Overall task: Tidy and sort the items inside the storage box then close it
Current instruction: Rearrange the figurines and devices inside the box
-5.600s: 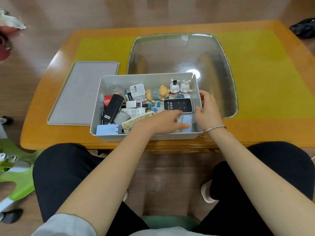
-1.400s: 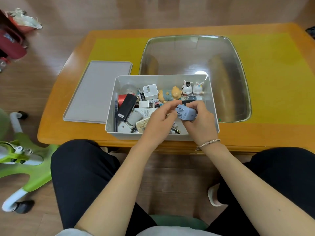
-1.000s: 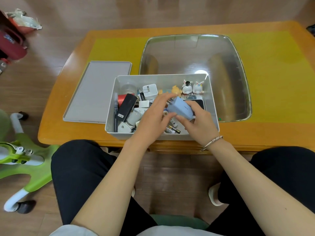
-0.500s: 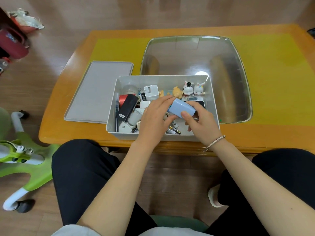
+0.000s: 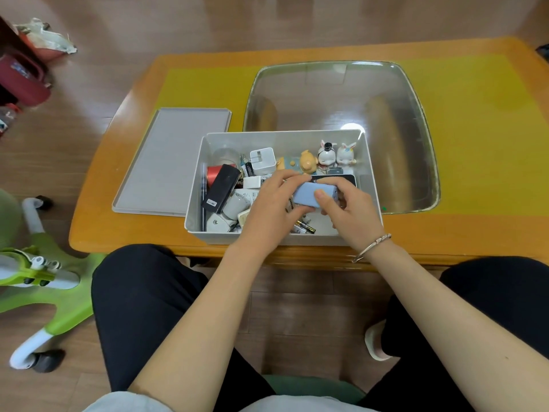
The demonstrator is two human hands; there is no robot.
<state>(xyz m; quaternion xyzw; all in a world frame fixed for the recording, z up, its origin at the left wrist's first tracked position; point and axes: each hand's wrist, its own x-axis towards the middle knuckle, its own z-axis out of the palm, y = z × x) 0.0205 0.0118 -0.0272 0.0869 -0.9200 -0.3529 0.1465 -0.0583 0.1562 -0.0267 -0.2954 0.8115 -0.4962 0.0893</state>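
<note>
Now, box: your grey plastic storage box (image 5: 368,162) sits open at the desk's (image 5: 118,233) near edge.
Contents: two glossy rabbit figurines (image 5: 335,154), an orange figurine (image 5: 306,165), a square white charger (image 5: 263,160), a long black device (image 5: 221,188), a red roll (image 5: 214,173), batteries (image 5: 304,227).
Hands: your left hand (image 5: 270,209) and right hand (image 5: 350,209) both grip a smooth, rounded light-blue block (image 5: 309,194) above the box.
Lid: flat, grey, rectangular (image 5: 166,162), just left of the box.
</note>
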